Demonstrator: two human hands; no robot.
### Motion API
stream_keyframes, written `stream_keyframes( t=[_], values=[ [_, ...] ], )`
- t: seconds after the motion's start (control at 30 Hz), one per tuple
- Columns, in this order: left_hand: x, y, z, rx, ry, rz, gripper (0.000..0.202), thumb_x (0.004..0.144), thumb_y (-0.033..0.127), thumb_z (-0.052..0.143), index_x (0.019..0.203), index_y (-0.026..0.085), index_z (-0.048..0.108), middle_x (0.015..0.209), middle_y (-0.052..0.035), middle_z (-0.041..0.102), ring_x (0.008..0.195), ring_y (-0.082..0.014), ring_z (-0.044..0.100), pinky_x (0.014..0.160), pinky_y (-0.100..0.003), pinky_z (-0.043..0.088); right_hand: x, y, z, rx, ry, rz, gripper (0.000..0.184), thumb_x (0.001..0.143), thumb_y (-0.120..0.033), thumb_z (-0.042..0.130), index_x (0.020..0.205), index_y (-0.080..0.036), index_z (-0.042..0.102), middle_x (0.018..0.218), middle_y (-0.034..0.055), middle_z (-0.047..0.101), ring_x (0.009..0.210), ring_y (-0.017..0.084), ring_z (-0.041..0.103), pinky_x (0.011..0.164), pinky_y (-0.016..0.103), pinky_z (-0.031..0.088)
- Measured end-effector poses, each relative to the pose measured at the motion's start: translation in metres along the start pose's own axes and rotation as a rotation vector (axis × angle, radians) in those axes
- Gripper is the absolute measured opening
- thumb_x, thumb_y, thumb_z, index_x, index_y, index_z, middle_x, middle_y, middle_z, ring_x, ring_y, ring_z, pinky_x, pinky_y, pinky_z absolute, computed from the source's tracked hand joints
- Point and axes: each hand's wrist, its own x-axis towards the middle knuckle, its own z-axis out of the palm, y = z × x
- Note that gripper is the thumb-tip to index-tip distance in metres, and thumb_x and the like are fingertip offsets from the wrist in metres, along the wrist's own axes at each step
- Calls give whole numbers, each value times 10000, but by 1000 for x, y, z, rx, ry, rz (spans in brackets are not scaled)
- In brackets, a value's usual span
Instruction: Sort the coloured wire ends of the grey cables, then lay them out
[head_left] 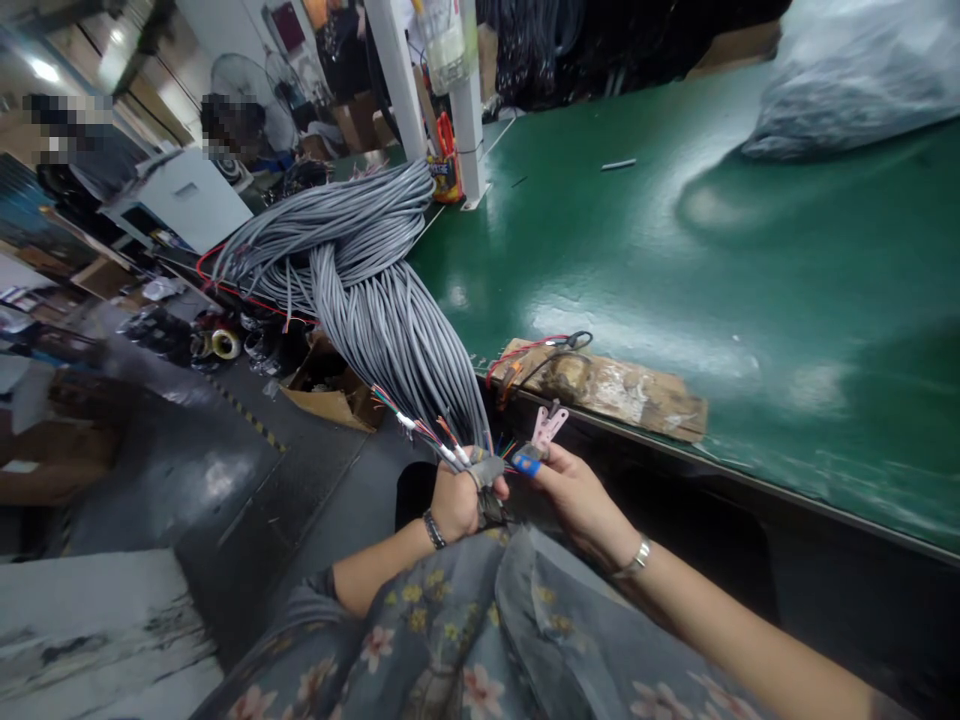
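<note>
My left hand (456, 500) is closed around the end of a thick bundle of grey cables (409, 330). Tape-like wrapping covers some of its fingers. Stripped cable ends with thin coloured wires (409, 424) and white sleeves stick out above it. Close by on the right, my right hand (577, 490) is closed on a small pink two-armed tool (550, 425), perhaps a clip or a stripper. Blue tape (526, 464) is wrapped on its thumb. Fine coloured wires lie between the two hands; whether the right fingers touch them I cannot tell.
Beyond my hands, a wooden board (637, 395) with red and black leads lies along the edge of the green table (750, 300). A plastic bag (862, 90) sits at the far right. An open cardboard box (330, 385) stands below the cables. People are in the left background.
</note>
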Motion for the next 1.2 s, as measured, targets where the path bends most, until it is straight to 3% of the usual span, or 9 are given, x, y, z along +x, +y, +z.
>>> stream_keyframes(
  t=[0.13,0.3,0.5,0.73,1.03,1.2],
  values=[
    [-1,3,3,15,1,14,407,644,476,692,449,155,537,411,-21,541,394,-103,470,431,-226,360,1,2,-6,-18,21,-19,413,519,-469,819,623,-169,555,484,-46,482,464,79,390,475,231,283],
    [-3,6,5,47,5,44,414,644,481,696,445,155,535,409,-18,530,393,-100,462,455,-236,369,0,-1,-6,-19,-14,-13,416,530,-497,806,634,-173,566,510,-35,492,487,92,413,490,242,314],
    [-4,5,4,92,-19,44,392,644,457,700,446,157,544,406,-16,531,401,-106,468,448,-232,360,-3,-7,4,-1,32,16,402,493,-457,816,643,-181,565,493,-41,494,437,91,414,445,239,306],
    [-5,8,5,95,-12,41,410,634,488,704,447,159,547,399,-13,526,401,-106,468,451,-233,367,-1,-3,0,7,75,-4,420,470,-464,829,622,-166,575,470,-49,480,436,64,383,441,210,293],
    [-5,9,9,58,31,29,421,607,493,707,422,164,520,379,-9,506,386,-106,460,431,-231,358,-5,-3,4,102,5,67,415,467,-440,854,625,-181,570,453,-60,474,421,86,438,445,226,352],
    [-4,12,7,19,-6,29,408,605,462,712,415,159,517,362,-1,486,353,-87,416,411,-221,322,-3,2,-12,148,-65,65,384,493,-439,856,662,-174,635,525,-36,528,494,83,450,507,228,392]
  ],
)
